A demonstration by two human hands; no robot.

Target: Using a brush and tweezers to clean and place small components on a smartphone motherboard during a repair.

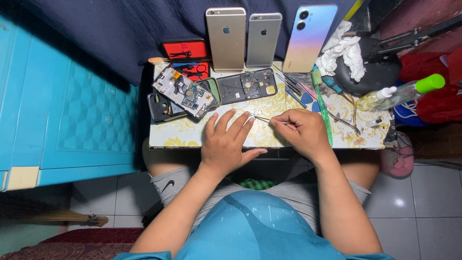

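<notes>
A tiny metal part (255,114) is lying on the counter (240,137), pinned under tweezers (269,120) that the right hand (302,131) is pinching with closed fingers. The left hand (226,144) is resting flat, fingers spread, near an opened phone (183,93).

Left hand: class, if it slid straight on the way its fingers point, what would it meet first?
Probably the dark phone frame, up and slightly right of the left hand. The small part held by the tweezers sits just right of that line; depth is unclear.
</notes>
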